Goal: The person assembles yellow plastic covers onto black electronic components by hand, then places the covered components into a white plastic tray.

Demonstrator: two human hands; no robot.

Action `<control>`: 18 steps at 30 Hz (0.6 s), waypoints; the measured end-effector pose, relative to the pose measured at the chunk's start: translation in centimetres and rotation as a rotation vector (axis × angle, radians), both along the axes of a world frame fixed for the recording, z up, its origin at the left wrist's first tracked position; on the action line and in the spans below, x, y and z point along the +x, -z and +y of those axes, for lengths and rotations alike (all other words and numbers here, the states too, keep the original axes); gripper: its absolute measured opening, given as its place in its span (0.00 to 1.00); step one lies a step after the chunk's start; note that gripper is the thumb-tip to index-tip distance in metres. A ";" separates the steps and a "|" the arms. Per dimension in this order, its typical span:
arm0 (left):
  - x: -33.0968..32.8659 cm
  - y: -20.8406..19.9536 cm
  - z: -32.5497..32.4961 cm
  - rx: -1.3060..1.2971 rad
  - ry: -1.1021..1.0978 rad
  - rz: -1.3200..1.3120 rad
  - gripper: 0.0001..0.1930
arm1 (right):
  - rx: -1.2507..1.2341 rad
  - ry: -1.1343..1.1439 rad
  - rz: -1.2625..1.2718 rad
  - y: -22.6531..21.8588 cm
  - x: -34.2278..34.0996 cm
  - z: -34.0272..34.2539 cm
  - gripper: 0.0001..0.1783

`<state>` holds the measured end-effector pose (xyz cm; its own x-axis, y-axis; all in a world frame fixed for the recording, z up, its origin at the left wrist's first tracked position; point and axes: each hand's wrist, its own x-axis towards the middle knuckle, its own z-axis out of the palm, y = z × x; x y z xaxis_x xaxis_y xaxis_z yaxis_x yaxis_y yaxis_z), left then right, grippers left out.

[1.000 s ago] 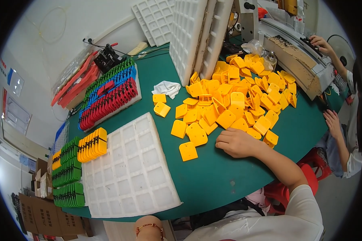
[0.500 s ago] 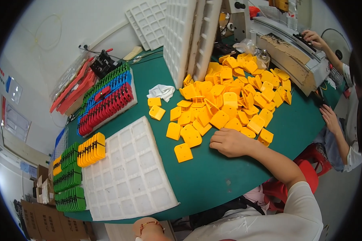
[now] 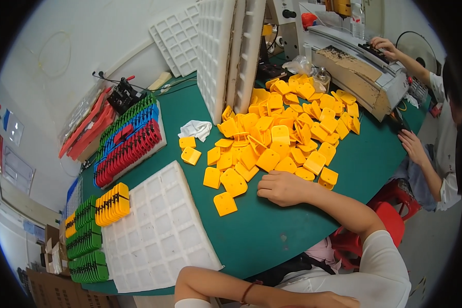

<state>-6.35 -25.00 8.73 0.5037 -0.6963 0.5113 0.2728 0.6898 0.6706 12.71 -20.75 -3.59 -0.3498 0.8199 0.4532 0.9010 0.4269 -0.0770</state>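
Observation:
My right hand (image 3: 282, 188) rests on the green table with its fingers curled in; whatever may be under them is hidden. It lies at the near edge of a large heap of yellow plastic pieces (image 3: 268, 160), flat with rounded corners and small holes. A single yellow piece (image 3: 225, 204) lies to the left of that hand. Along the lower edge of the picture my left forearm reaches across to the right, a thin bracelet (image 3: 247, 294) on it. My left hand (image 3: 331, 300) is low against my body, its fingers mostly out of sight.
A white gridded tray (image 3: 159, 231) lies at left front. Beside it stand yellow (image 3: 112, 204) and green (image 3: 84, 241) rows of pieces. Farther back are red, blue and green rows (image 3: 128, 149), a white cloth (image 3: 195, 130) and upright white panels (image 3: 218, 56). Another person's hand (image 3: 413, 147) is at right.
My left arm has swung up from the lower edge and now crosses to the right in front of my body. My right hand stays beside the heap; the whole view has shifted slightly.

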 end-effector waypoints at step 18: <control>-0.6 0.6 -3.5 -0.327 0.244 0.370 0.15 | -0.066 0.017 -0.013 0.0 0.3 0.0 0.09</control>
